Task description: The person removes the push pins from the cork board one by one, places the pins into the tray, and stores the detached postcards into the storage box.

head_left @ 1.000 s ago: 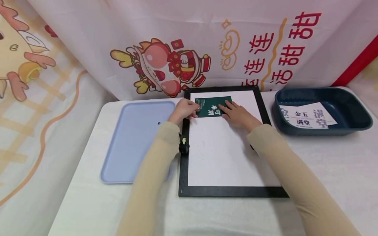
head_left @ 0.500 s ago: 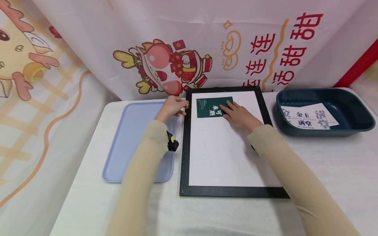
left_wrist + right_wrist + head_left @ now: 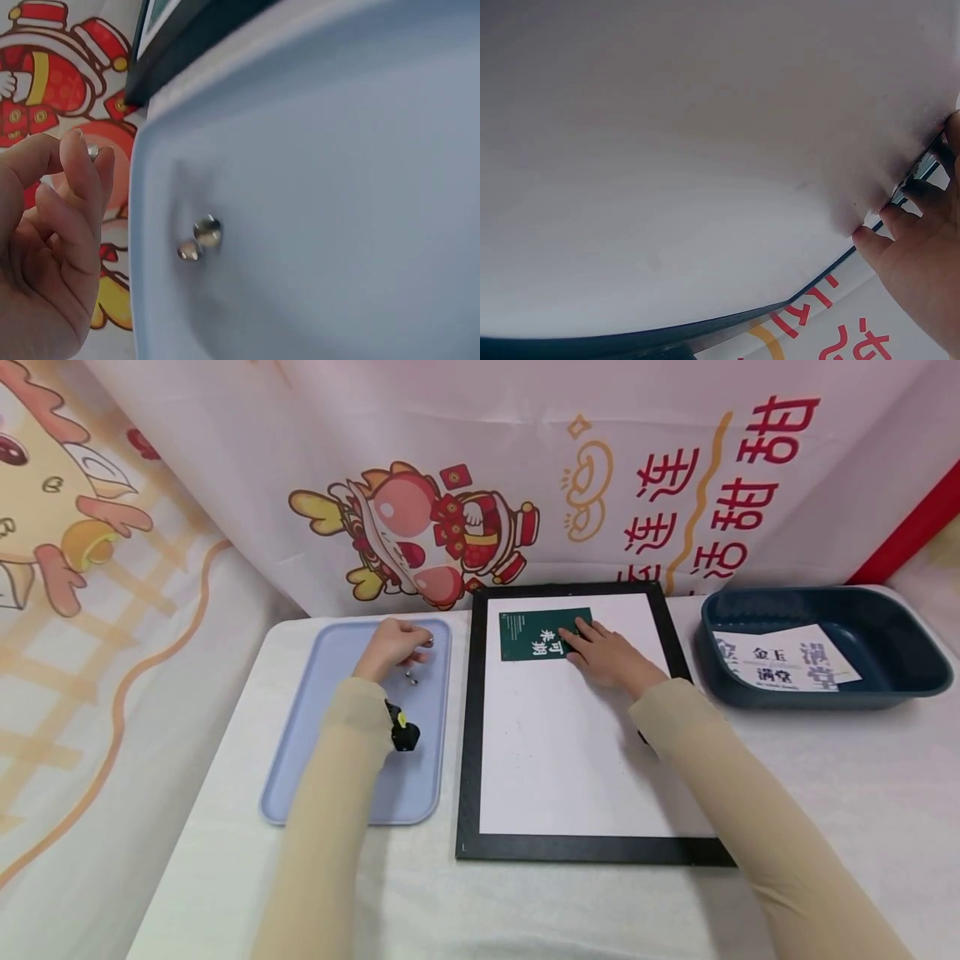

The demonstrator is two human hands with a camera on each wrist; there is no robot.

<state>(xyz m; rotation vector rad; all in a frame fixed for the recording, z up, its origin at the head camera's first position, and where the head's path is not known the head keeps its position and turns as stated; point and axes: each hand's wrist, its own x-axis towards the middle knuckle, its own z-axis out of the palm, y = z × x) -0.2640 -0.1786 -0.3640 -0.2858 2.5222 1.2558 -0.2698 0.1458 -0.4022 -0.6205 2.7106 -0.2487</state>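
My left hand (image 3: 392, 647) is over the far part of the pale blue tray (image 3: 341, 735). Between its fingertips it pinches a small silver metal piece (image 3: 93, 152), mostly hidden by the fingers. Below it on the tray lie small rounded silver shapes (image 3: 208, 231), close together; whether they are one piece or two I cannot tell. My right hand (image 3: 606, 657) rests with spread fingers on the right part of a green card (image 3: 525, 639) with white characters. That card lies at the top of a white board (image 3: 570, 760) with a black frame.
Right of the board stands a dark blue basin (image 3: 892, 652), with white printed cards (image 3: 772, 652) inside. A printed curtain (image 3: 570, 477) hangs behind the table. The board's black frame (image 3: 468, 760) stands close beside the tray's right edge.
My left hand has moved left, from the green card's left edge across the black frame to above the tray. My right hand has stayed on the card.
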